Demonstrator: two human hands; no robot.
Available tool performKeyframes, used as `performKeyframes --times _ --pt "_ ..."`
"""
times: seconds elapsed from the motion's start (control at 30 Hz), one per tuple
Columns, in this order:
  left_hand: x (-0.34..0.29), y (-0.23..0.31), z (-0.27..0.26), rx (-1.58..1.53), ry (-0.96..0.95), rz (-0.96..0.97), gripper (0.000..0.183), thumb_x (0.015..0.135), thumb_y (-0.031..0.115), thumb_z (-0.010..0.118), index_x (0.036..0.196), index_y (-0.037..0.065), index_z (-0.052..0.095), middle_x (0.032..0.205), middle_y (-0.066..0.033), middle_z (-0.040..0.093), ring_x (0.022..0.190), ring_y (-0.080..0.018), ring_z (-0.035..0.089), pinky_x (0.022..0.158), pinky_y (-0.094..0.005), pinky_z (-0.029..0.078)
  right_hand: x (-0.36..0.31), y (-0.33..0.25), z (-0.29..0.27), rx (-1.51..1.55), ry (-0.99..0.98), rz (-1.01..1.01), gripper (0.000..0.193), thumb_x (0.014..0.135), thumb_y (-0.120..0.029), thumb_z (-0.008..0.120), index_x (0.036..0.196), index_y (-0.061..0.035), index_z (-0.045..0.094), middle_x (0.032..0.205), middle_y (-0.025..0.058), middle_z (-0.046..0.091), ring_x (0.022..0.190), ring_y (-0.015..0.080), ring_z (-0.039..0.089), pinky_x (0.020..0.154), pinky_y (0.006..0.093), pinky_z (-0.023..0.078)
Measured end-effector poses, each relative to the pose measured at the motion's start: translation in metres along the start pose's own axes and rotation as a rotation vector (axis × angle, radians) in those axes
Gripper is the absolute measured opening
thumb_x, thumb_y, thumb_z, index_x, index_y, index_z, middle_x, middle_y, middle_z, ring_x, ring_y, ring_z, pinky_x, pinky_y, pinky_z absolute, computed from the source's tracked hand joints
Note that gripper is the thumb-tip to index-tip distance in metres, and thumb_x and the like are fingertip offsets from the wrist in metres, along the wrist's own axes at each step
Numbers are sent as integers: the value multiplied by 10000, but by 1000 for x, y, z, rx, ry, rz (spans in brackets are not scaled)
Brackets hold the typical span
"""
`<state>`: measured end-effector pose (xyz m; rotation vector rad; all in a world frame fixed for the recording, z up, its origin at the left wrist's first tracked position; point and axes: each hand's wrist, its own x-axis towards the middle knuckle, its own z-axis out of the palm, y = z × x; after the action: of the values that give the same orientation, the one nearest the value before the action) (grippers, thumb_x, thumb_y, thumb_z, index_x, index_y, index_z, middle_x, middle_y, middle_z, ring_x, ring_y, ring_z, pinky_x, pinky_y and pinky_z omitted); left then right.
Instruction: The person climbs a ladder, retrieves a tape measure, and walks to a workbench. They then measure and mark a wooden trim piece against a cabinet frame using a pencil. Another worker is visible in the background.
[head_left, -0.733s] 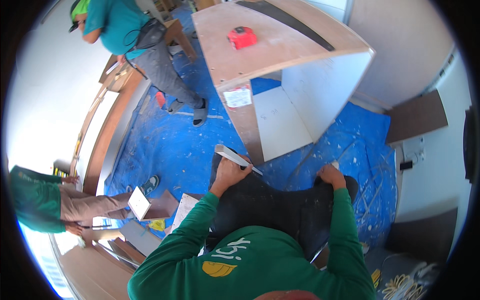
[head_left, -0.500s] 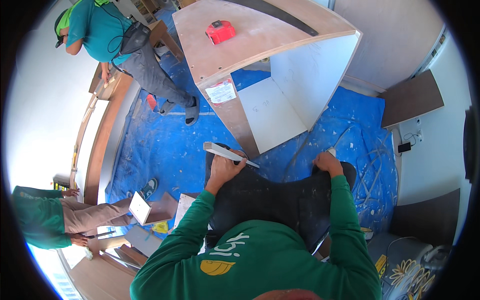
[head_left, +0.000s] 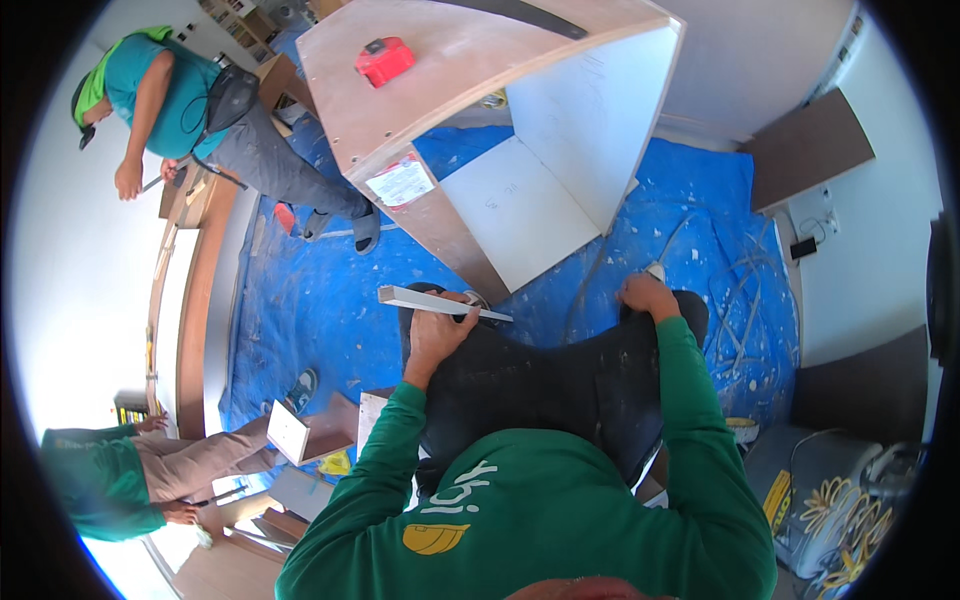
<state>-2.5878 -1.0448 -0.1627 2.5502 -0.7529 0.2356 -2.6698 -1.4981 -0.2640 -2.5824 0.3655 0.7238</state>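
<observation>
A slim white strip (head_left: pixel 440 302), square at its near-left end, lies in the grip of my left hand (head_left: pixel 440 332) above my left knee. My right hand (head_left: pixel 648 295) rests curled over my right knee; its fingers face away, so whatever may be in them is hidden. A pale shoe tip (head_left: pixel 655 271) shows just past it. In front of me stands an open plywood cabinet box (head_left: pixel 480 272) with a white inside and a paper label (head_left: pixel 399 180) on its edge. On top lie a red tape measure (head_left: pixel 385 62) and a dark saw blade (head_left: pixel 525 14).
Blue sheeting (head_left: pixel 300 340) covers the floor. A person in teal (head_left: pixel 170 90) stands far left by long boards (head_left: pixel 190 320); another in green (head_left: pixel 110 480) works lower left beside a small box (head_left: pixel 325 425). A grey machine with yellow hose (head_left: pixel 830 510) sits at lower right.
The whole scene has shifted slightly left and up at the top. The person in teal has lowered an arm from the face and holds a thin tool. My hands keep their poses.
</observation>
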Motion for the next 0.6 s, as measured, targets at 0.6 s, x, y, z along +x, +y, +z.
performKeyframes --times 0.6 --pt "189 172 17 -241 -183 269 426 917 281 858 1132 -45 690 886 -228 755 823 -345 761 764 -450 582 -20 9 -6 286 323 -51 406 969 -403 720 1092 -26 803 1084 233 794 1017 443 751 916 556 576"
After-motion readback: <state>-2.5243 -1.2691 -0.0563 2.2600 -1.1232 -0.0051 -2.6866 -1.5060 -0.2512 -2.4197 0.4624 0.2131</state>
